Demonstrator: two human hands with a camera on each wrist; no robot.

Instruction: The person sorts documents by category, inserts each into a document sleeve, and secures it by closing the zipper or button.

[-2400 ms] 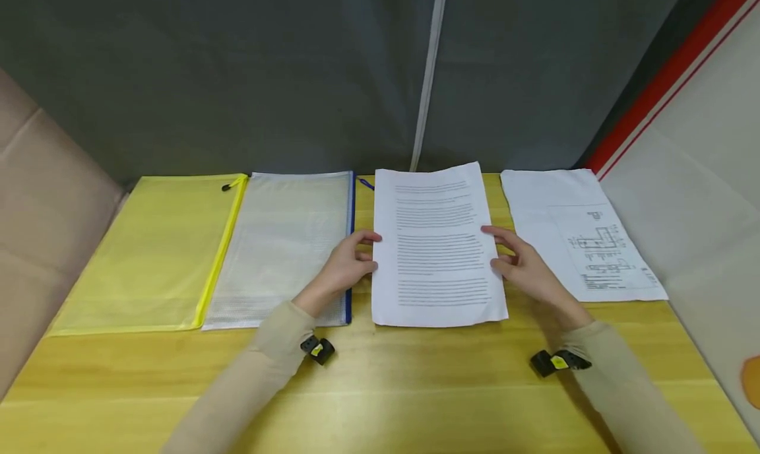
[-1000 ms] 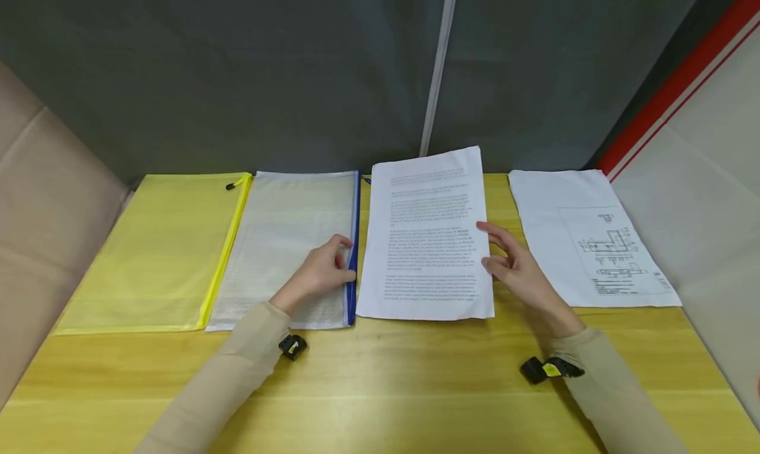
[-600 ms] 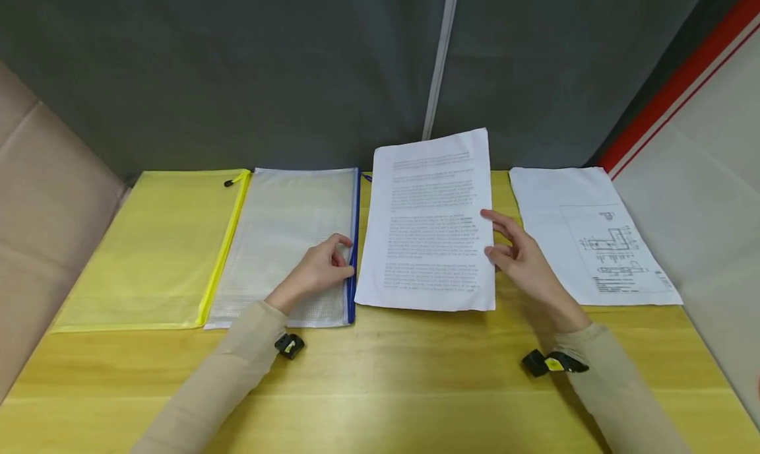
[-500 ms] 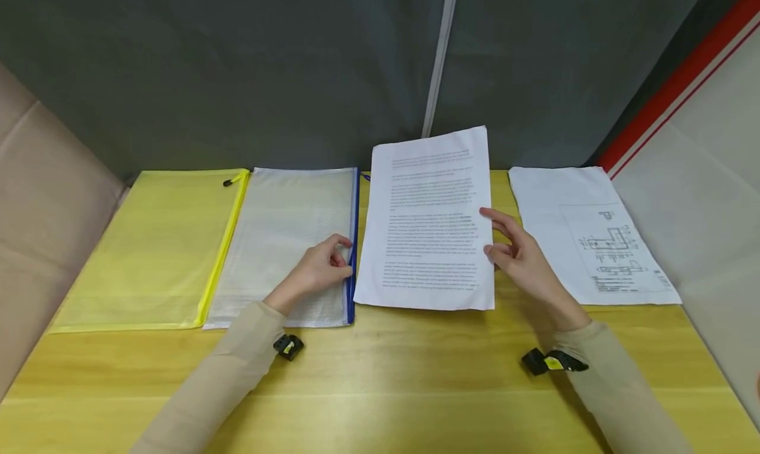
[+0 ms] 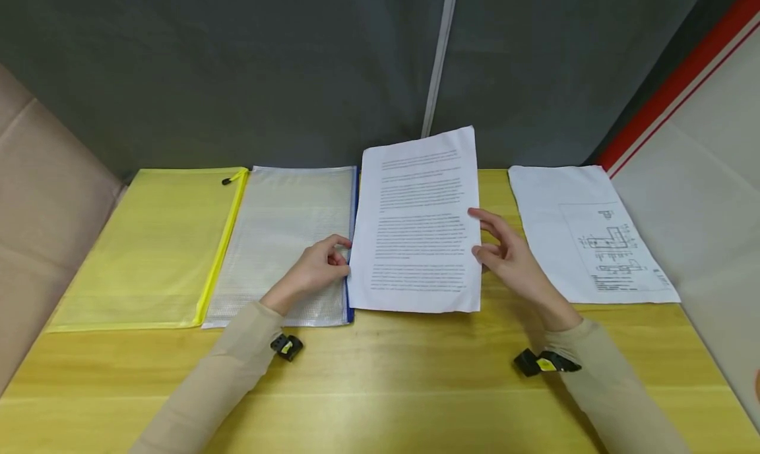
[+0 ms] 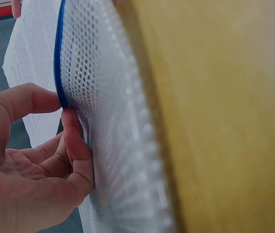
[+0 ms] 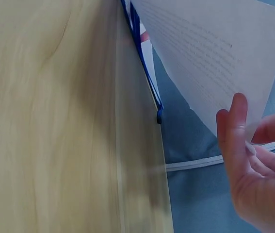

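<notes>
While my right hand [image 5: 505, 256] lifts a printed sheaf of text pages [image 5: 415, 223] by its right edge, fingers curled round the paper so that the far end tilts up off the wooden table [image 5: 380, 381], my left hand [image 5: 315, 272] pinches the blue-zippered edge of the clear mesh pouch [image 5: 285, 243] lying flat just to the left of the pages. Seen from the left wrist, the thumb and fingertips [image 6: 72, 121] close on the blue trim of the mesh pouch [image 6: 113, 121], with the white pages [image 6: 33, 73] rising just behind it. Seen from the right wrist, the fingers [image 7: 234, 131] stand against the sheet's edge [image 7: 210, 58], and the blue zipper pull [image 7: 159, 116] of the pouch shows below the paper; whether the pouch mouth is parted at all I cannot tell from that blurred angle. Left of the clear pouch, touching it along its side, lies a yellow mesh pouch [image 5: 154, 249] with a black zipper pull at its far corner. Right of the lifted pages, well apart from my right hand, a second sheet bearing a small line drawing [image 5: 588, 236] lies flat near the table's right edge. Both beige sleeves [image 5: 220, 388] reach in from the near side, a black clip on each wrist
</notes>
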